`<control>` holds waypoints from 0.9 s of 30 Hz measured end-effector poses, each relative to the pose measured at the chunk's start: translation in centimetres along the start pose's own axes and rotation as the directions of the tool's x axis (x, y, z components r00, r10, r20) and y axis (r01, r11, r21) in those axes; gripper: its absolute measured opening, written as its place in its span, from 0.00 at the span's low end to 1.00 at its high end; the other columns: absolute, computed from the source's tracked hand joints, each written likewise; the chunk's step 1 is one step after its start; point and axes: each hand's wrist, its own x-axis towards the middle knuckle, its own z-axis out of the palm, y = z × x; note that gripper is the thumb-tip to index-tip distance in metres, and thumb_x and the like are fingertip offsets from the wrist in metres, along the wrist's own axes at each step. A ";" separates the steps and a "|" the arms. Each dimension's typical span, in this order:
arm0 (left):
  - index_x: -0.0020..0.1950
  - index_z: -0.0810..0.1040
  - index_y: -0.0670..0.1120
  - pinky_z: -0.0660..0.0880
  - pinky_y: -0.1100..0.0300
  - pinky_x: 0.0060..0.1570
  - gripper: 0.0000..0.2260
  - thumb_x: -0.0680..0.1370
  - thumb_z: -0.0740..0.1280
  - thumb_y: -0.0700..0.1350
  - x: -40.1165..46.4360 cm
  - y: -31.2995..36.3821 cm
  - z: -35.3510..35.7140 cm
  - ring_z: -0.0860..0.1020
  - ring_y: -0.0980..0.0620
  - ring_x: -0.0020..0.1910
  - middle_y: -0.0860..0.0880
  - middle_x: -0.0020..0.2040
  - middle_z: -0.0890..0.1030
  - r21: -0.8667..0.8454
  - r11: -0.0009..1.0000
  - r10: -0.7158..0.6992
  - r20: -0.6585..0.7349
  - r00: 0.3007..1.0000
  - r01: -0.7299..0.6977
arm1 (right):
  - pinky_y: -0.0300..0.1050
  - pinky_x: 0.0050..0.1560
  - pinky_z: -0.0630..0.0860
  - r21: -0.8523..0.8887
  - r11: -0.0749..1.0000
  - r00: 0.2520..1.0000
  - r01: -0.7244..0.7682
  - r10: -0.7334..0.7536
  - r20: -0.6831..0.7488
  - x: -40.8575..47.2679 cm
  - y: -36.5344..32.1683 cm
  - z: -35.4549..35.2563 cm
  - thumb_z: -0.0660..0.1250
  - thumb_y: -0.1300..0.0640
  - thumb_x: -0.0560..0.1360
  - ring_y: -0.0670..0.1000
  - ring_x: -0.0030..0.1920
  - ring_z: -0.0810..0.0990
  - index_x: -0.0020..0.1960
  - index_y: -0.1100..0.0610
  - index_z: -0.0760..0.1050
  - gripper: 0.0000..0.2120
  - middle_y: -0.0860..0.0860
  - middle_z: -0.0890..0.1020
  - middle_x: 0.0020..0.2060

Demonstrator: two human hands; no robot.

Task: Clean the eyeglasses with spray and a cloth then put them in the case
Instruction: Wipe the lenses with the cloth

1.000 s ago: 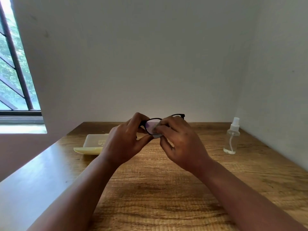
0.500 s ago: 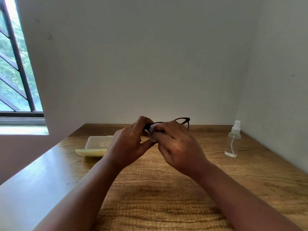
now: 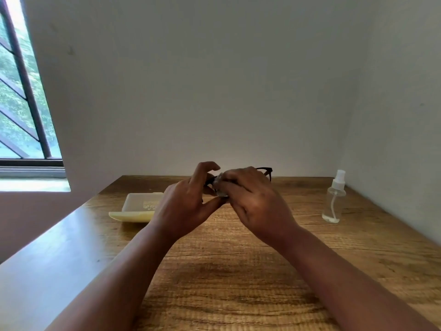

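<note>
Both my hands hold the black-framed eyeglasses (image 3: 266,172) above the middle of the wooden table (image 3: 238,271). My left hand (image 3: 186,201) grips the frame's left end, index finger lifted. My right hand (image 3: 253,199) pinches a small pale cloth (image 3: 218,186) round the left lens; most of the cloth and that lens are hidden by my fingers. Only the frame's right end shows past my right hand. The open pale yellow case (image 3: 138,206) lies on the table to the left. The clear spray bottle (image 3: 334,199) stands upright at the far right.
A white wall runs behind the table and along its right side, close to the bottle. A barred window (image 3: 23,103) is at the left. The table's left edge runs diagonally toward me.
The cloth in my right hand has slid over the left lens, which showed a second ago and is now covered. My left index finger has lifted.
</note>
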 end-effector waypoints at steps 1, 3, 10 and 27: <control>0.65 0.63 0.53 0.81 0.54 0.39 0.26 0.73 0.66 0.63 0.0 -0.1 0.0 0.84 0.56 0.44 0.55 0.52 0.84 -0.010 1.000 -0.013 0.001 1.000 0.013 | 0.48 0.49 0.74 -0.019 0.999 1.000 0.025 -0.025 0.013 -0.1 0.0 0.0 0.65 0.63 0.76 0.54 0.50 0.78 0.54 0.60 0.82 0.10 0.53 0.82 0.51; 0.64 0.64 0.52 0.81 0.51 0.39 0.26 0.73 0.65 0.63 0.1 -0.3 0.0 0.85 0.55 0.43 0.55 0.51 0.84 -0.024 0.999 -0.025 -0.016 1.000 0.025 | 0.50 0.47 0.74 -0.057 0.998 0.999 0.037 -0.036 0.011 -0.4 0.4 -0.2 0.67 0.65 0.73 0.55 0.48 0.78 0.53 0.60 0.81 0.10 0.53 0.82 0.50; 0.58 0.68 0.52 0.81 0.50 0.37 0.23 0.72 0.67 0.65 0.1 -0.3 0.3 0.84 0.58 0.45 0.57 0.47 0.83 -0.009 1.000 -0.004 -0.027 1.000 0.003 | 0.50 0.48 0.74 -0.092 0.990 0.992 -0.109 0.102 -0.080 -0.2 1.7 -0.5 0.64 0.64 0.75 0.55 0.50 0.78 0.54 0.60 0.81 0.11 0.54 0.81 0.50; 0.64 0.74 0.50 0.81 0.52 0.37 0.22 0.74 0.69 0.58 0.1 -1.0 -0.1 0.83 0.62 0.43 0.56 0.49 0.81 -0.052 0.998 -0.053 -0.100 0.994 0.048 | 0.47 0.43 0.74 0.056 0.954 0.949 -0.295 0.285 0.132 -1.5 4.1 -2.0 0.68 0.63 0.71 0.50 0.44 0.78 0.47 0.54 0.78 0.07 0.47 0.79 0.44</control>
